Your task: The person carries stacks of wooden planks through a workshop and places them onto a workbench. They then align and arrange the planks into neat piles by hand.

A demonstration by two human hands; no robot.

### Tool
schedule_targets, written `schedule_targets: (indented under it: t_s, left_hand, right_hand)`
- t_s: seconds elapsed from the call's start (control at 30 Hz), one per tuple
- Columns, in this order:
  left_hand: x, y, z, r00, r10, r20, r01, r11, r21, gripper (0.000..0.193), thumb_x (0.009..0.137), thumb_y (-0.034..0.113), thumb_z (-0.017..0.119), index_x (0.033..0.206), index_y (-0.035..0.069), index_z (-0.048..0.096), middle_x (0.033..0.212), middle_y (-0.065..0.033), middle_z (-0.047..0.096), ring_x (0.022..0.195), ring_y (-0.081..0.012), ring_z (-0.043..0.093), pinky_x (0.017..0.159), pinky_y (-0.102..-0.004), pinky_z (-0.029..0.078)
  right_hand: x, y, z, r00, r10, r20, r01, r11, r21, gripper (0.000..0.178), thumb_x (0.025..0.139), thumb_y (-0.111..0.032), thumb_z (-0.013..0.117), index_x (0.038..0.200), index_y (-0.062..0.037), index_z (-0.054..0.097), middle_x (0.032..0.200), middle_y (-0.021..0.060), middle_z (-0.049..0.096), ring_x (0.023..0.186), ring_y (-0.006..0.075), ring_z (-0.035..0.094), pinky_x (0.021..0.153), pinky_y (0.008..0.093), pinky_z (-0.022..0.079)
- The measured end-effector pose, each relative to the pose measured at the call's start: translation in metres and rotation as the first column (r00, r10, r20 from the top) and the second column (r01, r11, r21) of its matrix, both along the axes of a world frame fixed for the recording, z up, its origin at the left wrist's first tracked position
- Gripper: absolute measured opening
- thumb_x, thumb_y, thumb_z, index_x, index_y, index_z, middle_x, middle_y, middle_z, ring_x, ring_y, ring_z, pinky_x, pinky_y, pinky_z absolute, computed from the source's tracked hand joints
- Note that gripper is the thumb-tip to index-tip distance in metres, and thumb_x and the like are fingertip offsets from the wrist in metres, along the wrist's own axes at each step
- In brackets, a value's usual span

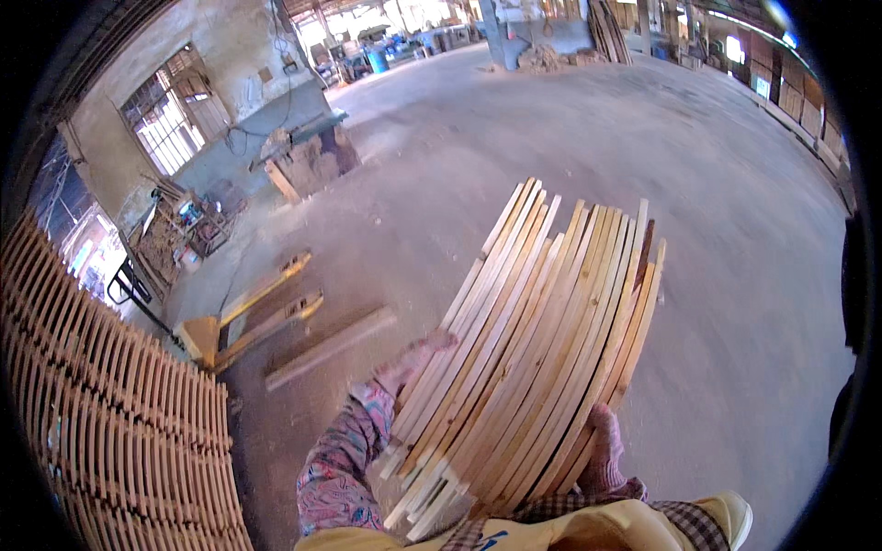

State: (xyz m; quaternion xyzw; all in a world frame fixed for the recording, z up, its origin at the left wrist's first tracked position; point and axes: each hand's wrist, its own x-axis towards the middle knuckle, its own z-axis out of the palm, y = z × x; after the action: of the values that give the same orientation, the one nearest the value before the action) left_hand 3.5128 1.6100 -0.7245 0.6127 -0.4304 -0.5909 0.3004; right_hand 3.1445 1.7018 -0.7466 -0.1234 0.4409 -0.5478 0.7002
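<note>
A broad bundle of pale wooden slats (524, 358) lies across my arms, pointing away from me. Its near ends rest close to my body, and their far ends are uneven. One slat near the right side is darker brown at its far end. My left hand (423, 358) grips the bundle's left edge, its fingers closed over the outer slats. On the right edge my right hand (604, 445) holds the bundle from the side and below, the thumb side showing and the other fingers hidden under the wood.
At left stands a tall stack of crisscrossed slats (119, 413). A yellow pallet jack (207, 340) is beside it, with a wooden beam (331, 347) on the concrete floor (735, 275). Clutter (188, 225) and a barred window (170, 119) line the wall.
</note>
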Motion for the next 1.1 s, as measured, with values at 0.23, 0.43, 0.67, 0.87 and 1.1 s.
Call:
schedule_targets:
  t_s: [0.23,0.43,0.67,0.87,1.1]
  left_hand:
    - [0.024,-0.034,0.013,0.977,0.093,-0.193,-0.081,0.994,0.068,0.053,0.089,0.043,0.067,0.122,0.003,0.062,0.117,-0.0086,0.065,0.111,-0.0177,0.058,0.098,-0.0308,0.044]
    - [0.053,-0.039,-0.024,0.996,-0.084,0.005,0.083,0.971,-0.225,0.038,0.099,0.025,0.054,0.129,0.003,0.059,0.13,-0.0099,0.059,0.121,-0.0184,0.054,0.107,-0.0292,0.038]
    - [0.013,-0.016,-0.004,0.996,-0.086,0.015,0.085,0.927,-0.366,0.037,0.099,0.021,0.052,0.133,0.005,0.056,0.138,-0.0099,0.055,0.131,-0.0205,0.047,0.114,-0.0328,0.033]
    - [0.012,-0.002,-0.01,0.986,-0.071,-0.148,0.019,0.946,-0.325,0.04,0.099,0.022,0.055,0.135,0.005,0.054,0.138,-0.0089,0.053,0.13,-0.0187,0.047,0.114,-0.0323,0.032]
    - [-0.014,-0.001,-0.014,0.965,-0.037,-0.259,-0.021,0.976,-0.218,0.045,0.097,0.029,0.058,0.134,0.003,0.056,0.14,-0.0107,0.05,0.134,-0.0198,0.042,0.113,-0.0322,0.03]
  right_hand:
    - [0.039,-0.046,0.031,0.997,-0.065,-0.04,0.068,0.996,0.057,0.035,0.084,-0.031,0.068,0.106,-0.004,0.062,0.096,0.008,0.064,0.086,0.0221,0.062,0.075,0.0377,0.054]
    - [0.039,-0.054,-0.018,0.999,-0.037,-0.034,0.038,0.999,0.017,0.038,0.085,-0.028,0.068,0.112,-0.0031,0.058,0.095,0.0072,0.065,0.085,0.0208,0.062,0.075,0.0387,0.055]
    - [0.021,-0.051,-0.011,0.999,0.036,0.017,-0.036,0.999,0.002,0.041,0.087,-0.032,0.066,0.115,-0.0025,0.057,0.099,0.0068,0.063,0.086,0.0197,0.061,0.08,0.0369,0.053]
    - [0.006,-0.065,-0.038,0.983,0.176,0.044,-0.161,0.959,-0.233,0.049,0.089,-0.042,0.065,0.119,-0.004,0.058,0.107,0.0085,0.062,0.096,0.0223,0.061,0.084,0.038,0.052]
    - [-0.004,-0.07,-0.099,0.996,0.08,-0.025,-0.084,0.947,-0.31,0.048,0.089,-0.039,0.062,0.118,-0.0011,0.058,0.104,0.0105,0.059,0.093,0.0245,0.06,0.082,0.037,0.051]
